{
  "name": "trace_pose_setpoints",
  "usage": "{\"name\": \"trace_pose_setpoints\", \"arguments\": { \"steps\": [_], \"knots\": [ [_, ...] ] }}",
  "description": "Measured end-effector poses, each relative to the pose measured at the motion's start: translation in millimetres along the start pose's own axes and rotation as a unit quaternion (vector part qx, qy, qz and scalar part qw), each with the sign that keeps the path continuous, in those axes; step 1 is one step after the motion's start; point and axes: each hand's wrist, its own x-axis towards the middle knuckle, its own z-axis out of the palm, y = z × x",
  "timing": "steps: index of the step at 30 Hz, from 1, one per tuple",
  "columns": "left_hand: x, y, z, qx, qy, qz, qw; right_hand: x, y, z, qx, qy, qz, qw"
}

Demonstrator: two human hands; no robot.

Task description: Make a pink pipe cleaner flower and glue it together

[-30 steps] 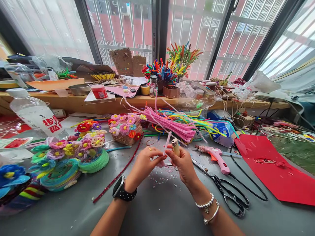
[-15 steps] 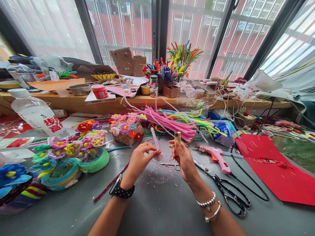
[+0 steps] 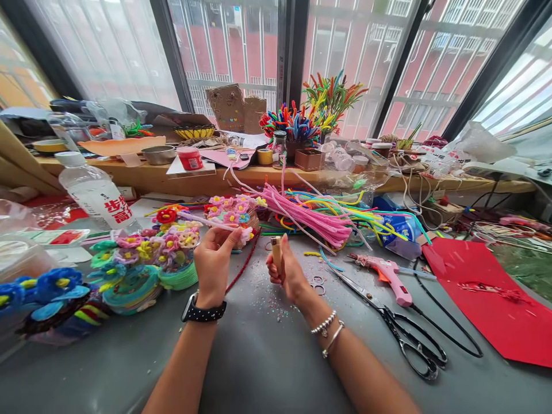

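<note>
My left hand (image 3: 215, 261) pinches a small pink fuzzy piece (image 3: 245, 234) whose pale stem reaches to the left, in front of the basket of pink flowers (image 3: 228, 210). A gold lighter (image 3: 276, 253) stands upright in my right hand (image 3: 293, 273), with the fingers wrapped round it and the thumb near its top. The two hands are apart, the lighter just right of the pink piece. Glitter specks (image 3: 271, 299) lie on the grey table below them. Behind the hands is a bundle of pink pipe cleaners (image 3: 310, 218).
Large black scissors (image 3: 390, 319), a pink glue gun (image 3: 390, 276) with its cord, and a red sheet (image 3: 483, 293) lie to the right. Flower baskets (image 3: 181, 273) and a water bottle (image 3: 97, 192) stand to the left. A crowded wooden ledge (image 3: 241, 179) runs behind.
My left hand has turned and lifted slightly, and the pale stem has swung from upright to pointing left. My right hand has moved left with the lighter. The view has shifted a little left.
</note>
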Motion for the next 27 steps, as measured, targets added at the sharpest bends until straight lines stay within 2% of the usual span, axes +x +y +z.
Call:
{"name": "trace_pose_setpoints", "arguments": {
  "steps": [5,15,20,27],
  "knots": [
    [-1,-1,-0.7,0.043,-0.016,0.036,0.998,10,11,10,0.009,0.016,0.022,1.0],
    [-5,-1,0.6,0.043,-0.052,0.033,0.997,11,11,7,-0.026,-0.022,0.037,0.999],
    [-5,-3,-0.2,0.026,-0.068,0.022,0.997,14,14,7,-0.039,0.007,0.041,0.998],
    [-6,-2,0.4,0.049,-0.061,0.017,0.997,13,15,7,-0.076,0.023,0.03,0.996]
  ]
}}
